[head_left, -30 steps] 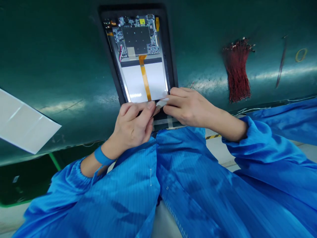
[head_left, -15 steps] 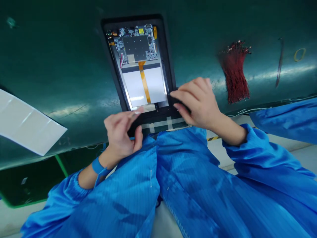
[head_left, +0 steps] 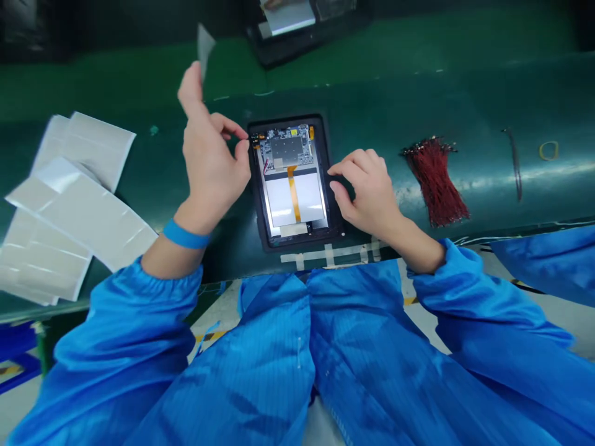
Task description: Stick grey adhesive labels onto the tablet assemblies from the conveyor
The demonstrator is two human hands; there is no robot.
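Observation:
An open tablet [head_left: 297, 238] lies back-up in a black frame on the dark green mat, showing a circuit board, a white panel and an orange ribbon cable. My left hand [head_left: 211, 158] is lifted above the mat just left of the tablet. Its index finger points up with a small grey piece of film [head_left: 203, 46] at the tip, and the thumb and other fingers are curled together. My right hand [head_left: 367, 189] rests on the tablet's right rim, with its fingers bent over the edge.
Several white sheets [head_left: 69, 204] lie in a pile at the left. A bundle of red wires [head_left: 437, 179] sits right of the tablet, with a thin dark tool [head_left: 514, 164] and a yellow ring [head_left: 548, 150] beyond. Another black tray [head_left: 297, 28] is at the far edge.
My left hand rose from the tablet's near edge up and to the left, carrying the film piece. My right hand stayed on the right rim. The view tilted up, showing more of the mat.

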